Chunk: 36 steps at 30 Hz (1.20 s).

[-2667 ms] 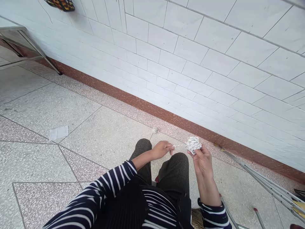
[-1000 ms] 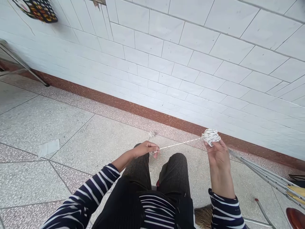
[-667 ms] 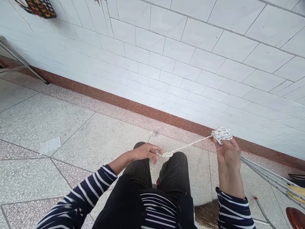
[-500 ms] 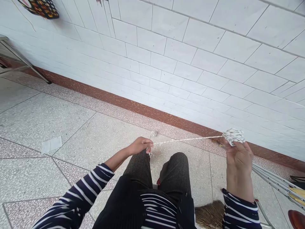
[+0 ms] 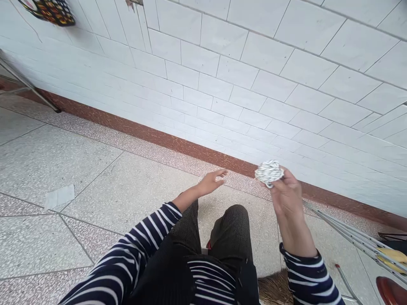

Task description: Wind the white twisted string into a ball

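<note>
Holding a wound cord bundle [image 5: 269,173] up in the air, right hand [image 5: 288,190] has it pinched at the edge nearest the wrist, thumb on the near side, other fingers partly hidden behind. Bundle sticks out past those fingertips, well apart from the left fingers. Left hand [image 5: 211,182]: thumb and forefinger narrowly parted, nothing visible between them; can't make out any strand crossing the gap from where I stand. Right knee [image 5: 233,224] below the space between the two hands, metal bars [image 5: 343,235] off to the right of the right wrist.

Cord is white with dark flecks, slightly blurred. Handling, my guess: light, soft, bendy, nothing to break. Surface looks twisted and textured, so little slip on skin, but wraps could slide over each other and a hard squeeze would likely squash the shape. Best hold: flat pinch across the thick middle, thumb one side, fingers the other, catching many turns at once. Present edge grip probably leaves far-side loops free to sag.
</note>
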### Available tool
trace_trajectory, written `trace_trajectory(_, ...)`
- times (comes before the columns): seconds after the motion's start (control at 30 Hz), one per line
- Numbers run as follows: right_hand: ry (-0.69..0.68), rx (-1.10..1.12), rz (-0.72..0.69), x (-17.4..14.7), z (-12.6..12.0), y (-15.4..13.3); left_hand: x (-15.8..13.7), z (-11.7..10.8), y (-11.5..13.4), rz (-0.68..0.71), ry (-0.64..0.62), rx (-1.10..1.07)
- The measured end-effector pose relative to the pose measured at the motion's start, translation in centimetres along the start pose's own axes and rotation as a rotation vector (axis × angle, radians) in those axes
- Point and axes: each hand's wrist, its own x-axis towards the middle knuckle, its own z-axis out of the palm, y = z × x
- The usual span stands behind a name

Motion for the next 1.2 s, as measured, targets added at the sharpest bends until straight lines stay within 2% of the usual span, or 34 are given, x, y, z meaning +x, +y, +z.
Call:
trace_trajectory(0.13, -0.049, 0.033, 0.084, 0.3, 1.6, 1.0, 0.3, 4.1, 1.9, 0.168, -0.084, -0.086)
trace_trajectory(0.2, -0.058, 0.039, 0.055, 0.3, 1.6, 0.7, -0.3, 5.6, 1.3, 0.162, -0.134, -0.066)
trace_trajectory(0.3, 0.021, 0.035, -0.052, 0.7, 0.4, -0.2, -2.1, 6.4, -0.5, 0.065, -0.213, -0.033)
trace_trajectory(0.43, 0.162, 0.030, -0.116, 1.6, -2.1, -0.7, -4.0, 5.3, -2.4, 0.023, -0.158, -0.094)
trace_trajectory(0.5, 0.197, 0.032, -0.134, 2.0, -3.0, -0.7, -4.5, 4.6, -2.5, 0.014, -0.128, -0.120)
trace_trajectory(0.57, 0.222, 0.039, -0.166, 2.3, -3.7, -0.8, -4.9, 4.0, -2.3, -0.022, -0.149, -0.096)
trace_trajectory(0.7, 0.245, 0.025, -0.241, 2.4, -4.5, -1.2, -5.7, 3.3, -2.4, -0.061, -0.221, 0.069)
trace_trajectory(0.87, 0.243, 0.058, -0.218, 1.8, -5.3, -1.8, -5.9, 1.2, -4.0, -0.039, -0.191, 0.314)
trace_trajectory(1.0, 0.232, 0.107, -0.185, 0.9, -4.8, -1.4, -5.4, 0.2, -5.2, -0.074, -0.204, 0.528)
trace_trajectory(1.07, 0.181, 0.114, -0.121, 0.5, -4.1, -0.6, -4.8, 0.6, -4.7, -0.084, -0.162, 0.519)
trace_trajectory(1.13, 0.118, 0.104, -0.030, 0.1, -3.1, 0.5, -4.0, 1.5, -3.0, -0.050, -0.106, 0.356)
trace_trajectory(1.2, 0.054, 0.086, 0.060, -0.2, -2.0, 1.8, -2.8, 2.7, -0.2, 0.030, -0.054, 0.151)
